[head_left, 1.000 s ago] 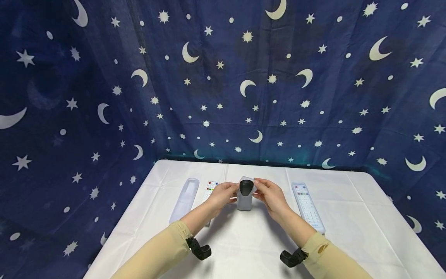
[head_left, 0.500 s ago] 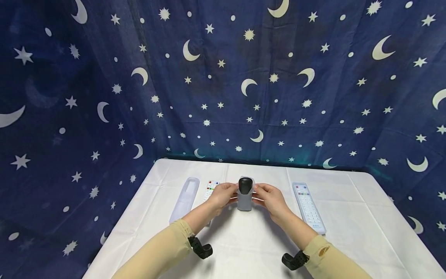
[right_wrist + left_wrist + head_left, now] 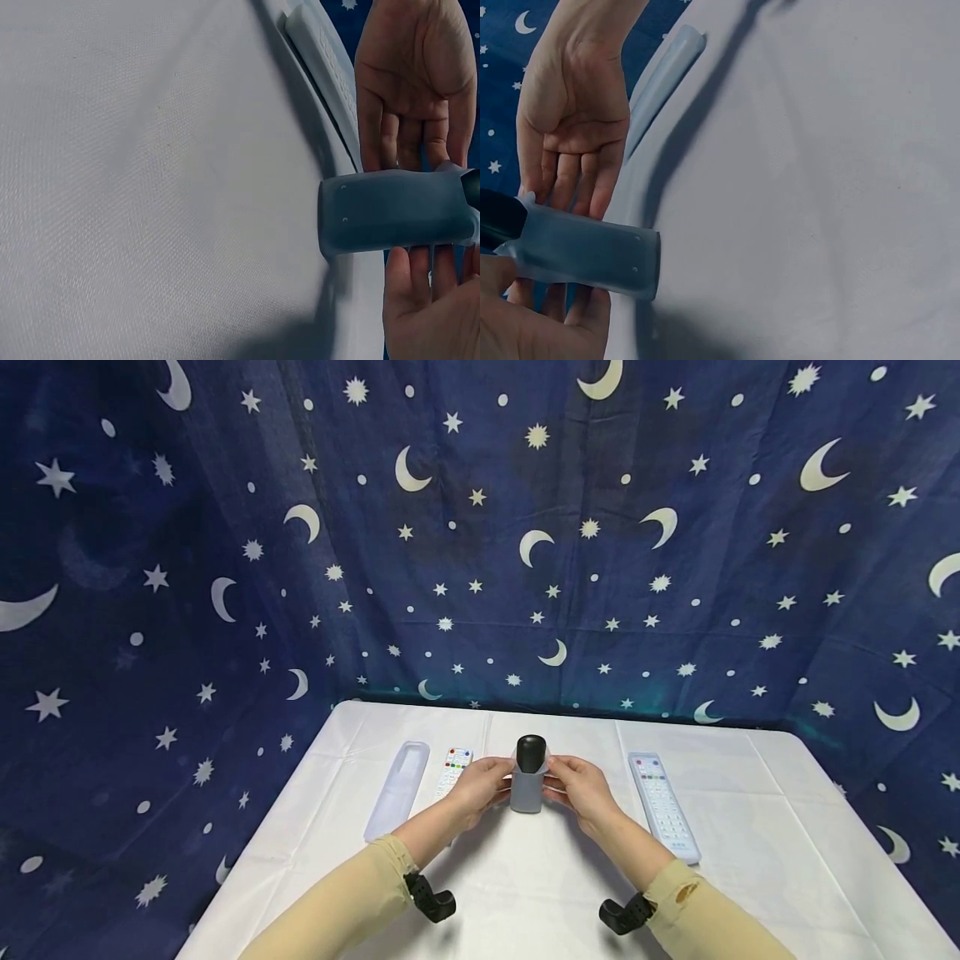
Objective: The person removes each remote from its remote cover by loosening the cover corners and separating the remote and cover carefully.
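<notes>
Both hands hold a translucent silicone remote cover (image 3: pixel 527 793) above the middle of the table. From its upper opening sticks the rounded end of a black remote control (image 3: pixel 531 752); the rest lies inside, showing as a dark shape through the cover. My left hand (image 3: pixel 478 787) pinches the cover's left edge near the opening, and my right hand (image 3: pixel 585 788) pinches the opposite edge. Fingers of both hands reach behind it in the wrist views. The cover's closed end (image 3: pixel 649 262) points toward me.
A pale cover (image 3: pixel 397 789) lies at the left of the white table (image 3: pixel 750 793). Beside it is a white remote (image 3: pixel 453 768), partly hidden by the left hand. Another white remote in a clear cover (image 3: pixel 666 810) lies at the right. A starry curtain (image 3: pixel 480 568) hangs behind.
The black remote's end now stands higher out of the cover's opening than a second ago. Both hands keep their hold at nearly the same place; the things on the table have not moved.
</notes>
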`<move>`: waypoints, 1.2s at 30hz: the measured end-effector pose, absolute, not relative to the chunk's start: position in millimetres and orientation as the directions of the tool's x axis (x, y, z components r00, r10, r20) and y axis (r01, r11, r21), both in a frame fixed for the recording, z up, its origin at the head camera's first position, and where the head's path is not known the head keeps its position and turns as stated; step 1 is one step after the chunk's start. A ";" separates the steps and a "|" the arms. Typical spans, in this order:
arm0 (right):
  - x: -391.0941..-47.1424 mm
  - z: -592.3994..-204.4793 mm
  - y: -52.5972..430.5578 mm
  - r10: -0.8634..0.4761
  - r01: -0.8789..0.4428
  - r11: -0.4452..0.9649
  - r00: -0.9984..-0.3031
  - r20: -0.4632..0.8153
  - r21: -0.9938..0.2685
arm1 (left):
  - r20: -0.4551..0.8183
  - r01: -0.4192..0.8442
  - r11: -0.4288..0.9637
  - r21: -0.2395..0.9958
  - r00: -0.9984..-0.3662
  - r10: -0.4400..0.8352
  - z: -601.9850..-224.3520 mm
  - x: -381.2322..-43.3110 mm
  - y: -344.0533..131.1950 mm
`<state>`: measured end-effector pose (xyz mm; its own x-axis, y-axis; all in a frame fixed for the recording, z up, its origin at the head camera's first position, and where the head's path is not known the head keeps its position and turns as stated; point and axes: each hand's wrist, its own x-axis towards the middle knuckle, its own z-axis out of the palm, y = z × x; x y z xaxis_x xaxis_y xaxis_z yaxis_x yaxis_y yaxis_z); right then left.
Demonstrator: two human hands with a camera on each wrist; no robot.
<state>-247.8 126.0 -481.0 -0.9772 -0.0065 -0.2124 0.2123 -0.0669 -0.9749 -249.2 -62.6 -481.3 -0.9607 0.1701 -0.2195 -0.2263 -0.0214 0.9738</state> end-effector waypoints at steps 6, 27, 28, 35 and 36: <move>-246.9 -482.8 127.3 -0.022 0.224 -0.067 -0.975 -0.223 -0.972 | -0.234 -0.242 -0.039 0.969 -0.961 0.147 -484.4 -249.1 -62.4; -243.9 -488.6 126.7 -0.011 0.171 -0.095 -0.985 -0.171 -0.981 | -0.233 -0.247 -0.126 0.961 -0.965 0.117 -486.7 -246.2 -59.3; -243.7 -488.7 126.8 -0.010 0.172 -0.097 -0.985 -0.172 -0.980 | -0.231 -0.245 -0.124 0.961 -0.966 0.118 -486.6 -246.2 -59.0; -242.6 -491.5 127.4 -0.002 0.195 -0.081 -0.981 -0.196 -0.977 | -0.229 -0.243 -0.110 0.964 -0.965 0.130 -489.2 -248.3 -58.2; -242.7 -492.0 127.4 -0.003 0.198 -0.080 -0.980 -0.198 -0.977 | -0.229 -0.243 -0.111 0.964 -0.965 0.130 -489.4 -248.6 -58.1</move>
<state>-242.7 127.4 -492.0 -0.9801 -0.0033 -0.1984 0.1980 -0.0800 -0.9769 -248.6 -58.1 -489.4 -0.9649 0.1295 -0.2287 -0.2433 -0.1112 0.9636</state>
